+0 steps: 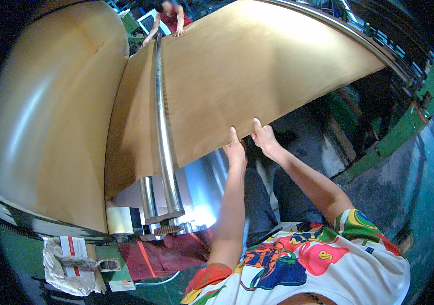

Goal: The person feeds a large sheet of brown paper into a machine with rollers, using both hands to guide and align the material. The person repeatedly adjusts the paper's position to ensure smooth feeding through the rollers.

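A wide sheet of brown paper [217, 86] stretches between a large paper-covered drum [54, 117] on the left and a steel roller [349, 35] at the far right. My left hand [235, 150] grips the sheet's near edge, thumb on top and fingers hidden beneath. Just to its right, my right hand [264, 138] pinches the same edge in the same way. A long shiny metal bar [161, 117] lies across the sheet, left of my hands. At the far edge, another person's hands [179, 31] rest by the paper.
Below the bar's near end sit a second metal roller [148, 195], a small gear [167, 230] and a white cylinder [120, 220]. Crumpled white packaging [72, 264] lies at lower left beside a dark red panel [171, 256]. A green machine frame [395, 145] runs along the right.
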`<state>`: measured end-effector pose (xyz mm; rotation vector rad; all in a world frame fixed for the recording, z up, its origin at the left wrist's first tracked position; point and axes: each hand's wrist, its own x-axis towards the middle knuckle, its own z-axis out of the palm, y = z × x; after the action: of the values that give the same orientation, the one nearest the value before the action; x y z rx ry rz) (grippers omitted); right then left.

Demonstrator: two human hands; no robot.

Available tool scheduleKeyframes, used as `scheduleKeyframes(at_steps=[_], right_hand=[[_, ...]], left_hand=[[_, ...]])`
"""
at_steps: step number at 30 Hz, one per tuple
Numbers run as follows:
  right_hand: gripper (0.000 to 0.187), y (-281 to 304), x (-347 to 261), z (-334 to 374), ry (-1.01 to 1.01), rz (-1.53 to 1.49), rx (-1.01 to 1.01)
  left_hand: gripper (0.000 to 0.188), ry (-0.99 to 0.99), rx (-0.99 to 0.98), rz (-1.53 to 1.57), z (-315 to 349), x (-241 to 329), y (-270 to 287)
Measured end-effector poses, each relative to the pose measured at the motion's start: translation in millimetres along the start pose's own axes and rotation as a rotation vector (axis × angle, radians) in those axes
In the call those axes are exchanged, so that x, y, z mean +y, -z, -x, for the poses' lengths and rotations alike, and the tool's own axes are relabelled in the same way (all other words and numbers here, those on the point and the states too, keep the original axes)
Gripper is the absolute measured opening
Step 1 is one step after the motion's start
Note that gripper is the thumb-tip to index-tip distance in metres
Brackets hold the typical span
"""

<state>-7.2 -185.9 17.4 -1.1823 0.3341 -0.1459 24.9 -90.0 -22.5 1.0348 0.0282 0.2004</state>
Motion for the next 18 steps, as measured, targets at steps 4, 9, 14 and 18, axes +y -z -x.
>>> scheduleKeyframes(at_steps=[4,9,14,18], right_hand=[[0.049,2,15,-2,0.083,0.144,-0.005],[0.054,0,27,-9,0.018,0.227,-0.041],[0.048,22,19,-9,0.252,0.308,-0.128],[0.034,97,5,-54,0.004,-0.238,-0.036]], left_hand=[[0.038,0.104,-0.036,-0.036,14,26,-3],[0.042,0.174,0.025,-0.075,16,36,2],[0.048,0.044,0.021,-0.363,23,49,9],[0.057,0.188,-0.126,-0.196,17,39,38]])
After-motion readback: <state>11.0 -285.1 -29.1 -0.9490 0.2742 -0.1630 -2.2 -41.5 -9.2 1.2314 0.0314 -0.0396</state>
